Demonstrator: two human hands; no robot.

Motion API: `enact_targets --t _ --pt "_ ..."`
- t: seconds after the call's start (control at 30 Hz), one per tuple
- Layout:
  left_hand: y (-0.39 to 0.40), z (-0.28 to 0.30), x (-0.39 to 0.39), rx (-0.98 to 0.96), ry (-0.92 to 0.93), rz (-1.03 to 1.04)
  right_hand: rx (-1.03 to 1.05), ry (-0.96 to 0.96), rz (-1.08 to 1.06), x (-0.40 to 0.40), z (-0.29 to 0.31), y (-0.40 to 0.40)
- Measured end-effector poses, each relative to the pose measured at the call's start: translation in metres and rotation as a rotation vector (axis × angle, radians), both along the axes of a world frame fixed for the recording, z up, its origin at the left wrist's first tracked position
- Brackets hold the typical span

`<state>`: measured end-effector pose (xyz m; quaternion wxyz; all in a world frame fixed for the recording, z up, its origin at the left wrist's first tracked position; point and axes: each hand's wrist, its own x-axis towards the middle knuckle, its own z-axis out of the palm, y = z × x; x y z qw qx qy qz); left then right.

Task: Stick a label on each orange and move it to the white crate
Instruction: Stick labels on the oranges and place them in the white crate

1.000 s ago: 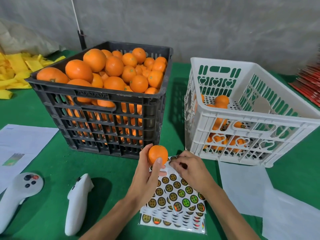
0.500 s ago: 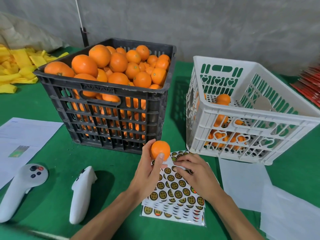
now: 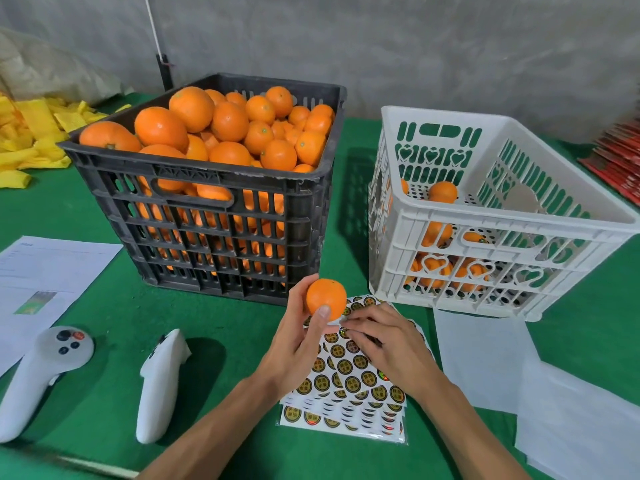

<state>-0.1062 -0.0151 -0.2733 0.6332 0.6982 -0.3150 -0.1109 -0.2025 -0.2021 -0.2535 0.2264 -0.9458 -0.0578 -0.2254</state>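
Note:
My left hand [image 3: 298,344] holds a small orange [image 3: 325,297] just above the sticker sheets [image 3: 346,382], thumb across its front. My right hand [image 3: 384,344] lies on the top sheet with its fingertips curled at a round label near the sheet's upper edge; whether a label is lifted I cannot tell. The black crate [image 3: 214,216] behind is heaped with oranges. To the right stands the white crate [image 3: 485,237] with several oranges at its bottom.
Two white controllers [image 3: 38,375] [image 3: 159,382] lie on the green table at the left. A printed paper [image 3: 45,271] lies beyond them. Blank backing sheets [image 3: 485,362] lie at the right. Yellow foam nets [image 3: 31,133] are piled far left, red packets [image 3: 620,154] far right.
The view has shifted slightly. My right hand's fingers have worked along the top of the sticker sheet. My left hand keeps the orange in about the same place.

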Motion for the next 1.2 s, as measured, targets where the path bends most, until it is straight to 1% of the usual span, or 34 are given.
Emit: enact_targets --t 0.2,0.27,0.4,0.47,0.83,1.0,1.03,1.07,1.17,1.2 --pt "0.000 0.001 0.000 -0.014 0.030 0.012 -0.126 -0.062 0.008 0.000 -0.003 -0.002" --pt "0.000 0.003 -0.001 -0.020 0.037 0.003 -0.066 -0.026 -0.003 0.000 -0.004 -0.002" --pt "0.000 0.006 -0.002 -0.015 0.041 -0.001 0.072 0.147 -0.035 0.002 -0.007 -0.003" --pt "0.000 0.007 -0.002 -0.007 0.031 -0.004 0.103 0.188 -0.038 0.004 -0.007 -0.004" --pt "-0.002 0.002 0.000 -0.006 0.041 -0.009 0.243 0.184 -0.053 0.007 -0.006 0.000" --pt "-0.003 0.001 0.002 -0.007 0.050 -0.009 0.295 0.184 -0.017 0.006 -0.002 0.004" --pt "-0.003 0.001 0.002 -0.001 0.051 -0.004 0.344 0.186 -0.006 0.006 0.000 0.006" --pt "-0.003 0.002 0.002 0.007 0.048 0.002 0.434 0.179 0.007 0.006 0.003 0.008" --pt "-0.004 0.002 0.002 0.005 0.078 0.003 0.796 0.074 0.007 0.006 0.020 0.016" --pt "-0.005 0.002 0.003 -0.001 0.098 -0.001 0.863 0.037 -0.002 0.008 0.025 0.020"
